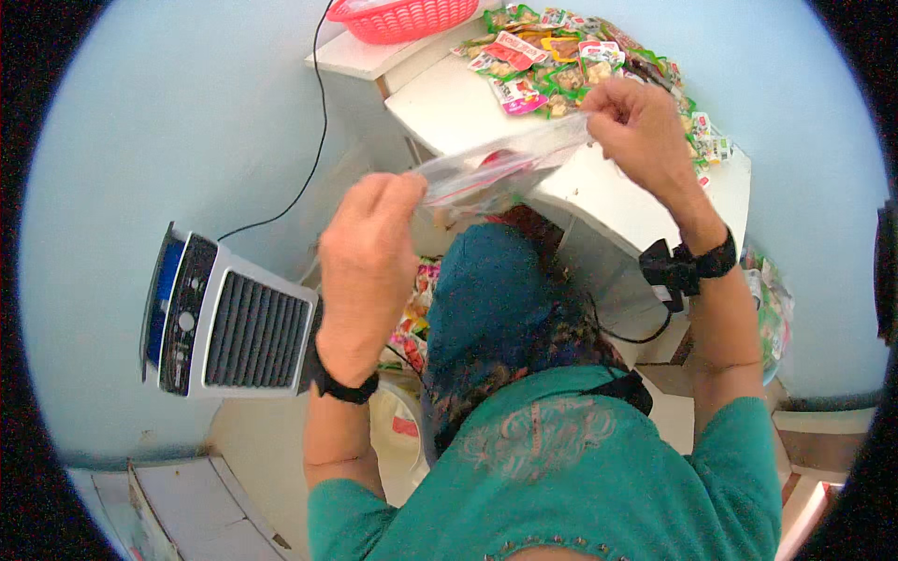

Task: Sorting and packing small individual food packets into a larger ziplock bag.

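Note:
My left hand (368,259) and my right hand (642,133) are raised in front of me, with a clear plastic zip bag (456,184) stretched between them. My left fingers grip one end of its top edge, and my right fingers pinch the other end. A red line runs along the bag's mouth. Something red and other blurred contents show through the film; I cannot tell what they are. Beyond my right hand, a heap of small snack packets (561,59) covers the far part of a white table (449,105).
A pink plastic basket (403,21) rests on a white ledge (365,52). An air cooler (256,329) stands at left, its black cord (323,119) running up the wall. More colourful packets (414,336) lie below my left hand, near a pale bucket (407,449). A filled bag (772,315) is at right.

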{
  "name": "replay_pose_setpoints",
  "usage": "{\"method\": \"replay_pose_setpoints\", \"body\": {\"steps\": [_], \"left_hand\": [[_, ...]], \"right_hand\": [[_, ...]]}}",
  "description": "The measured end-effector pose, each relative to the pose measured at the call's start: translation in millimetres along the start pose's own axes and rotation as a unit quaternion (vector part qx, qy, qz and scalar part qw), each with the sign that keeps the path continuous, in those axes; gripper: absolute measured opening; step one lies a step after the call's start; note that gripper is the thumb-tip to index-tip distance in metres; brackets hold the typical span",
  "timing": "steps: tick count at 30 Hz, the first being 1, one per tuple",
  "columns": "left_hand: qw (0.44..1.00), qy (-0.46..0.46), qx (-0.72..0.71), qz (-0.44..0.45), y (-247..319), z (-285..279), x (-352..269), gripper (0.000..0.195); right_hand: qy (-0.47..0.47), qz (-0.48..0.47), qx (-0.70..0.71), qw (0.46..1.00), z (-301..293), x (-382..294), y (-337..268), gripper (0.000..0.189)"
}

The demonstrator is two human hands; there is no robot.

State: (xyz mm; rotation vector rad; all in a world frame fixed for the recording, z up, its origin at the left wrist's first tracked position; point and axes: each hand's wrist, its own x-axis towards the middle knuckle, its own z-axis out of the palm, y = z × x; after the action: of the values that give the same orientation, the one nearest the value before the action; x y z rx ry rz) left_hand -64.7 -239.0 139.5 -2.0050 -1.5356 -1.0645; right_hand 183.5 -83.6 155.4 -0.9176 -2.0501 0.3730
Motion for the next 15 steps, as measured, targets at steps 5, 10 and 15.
{"method": "replay_pose_setpoints", "body": {"steps": [5, 10, 15], "left_hand": [[0.998, -0.03, -0.027, -0.046, 22.8, -55.1, -9.8, 0.01], [0.987, -0.061, -0.115, -0.099, 32.6, -74.5, -41.4, 0.012], [0.967, -0.121, -0.178, -0.136, 38.7, -72.5, -62.9, 0.011]], "right_hand": [[-0.07, 0.0, 0.014, 0.997, -20.0, -21.5, -46.0, 0.009], [-0.177, 0.068, 0.069, 0.979, -23.4, -51.0, -54.3, 0.01], [-0.258, 0.094, 0.102, 0.956, -21.5, -77.3, -42.9, 0.01]]}}
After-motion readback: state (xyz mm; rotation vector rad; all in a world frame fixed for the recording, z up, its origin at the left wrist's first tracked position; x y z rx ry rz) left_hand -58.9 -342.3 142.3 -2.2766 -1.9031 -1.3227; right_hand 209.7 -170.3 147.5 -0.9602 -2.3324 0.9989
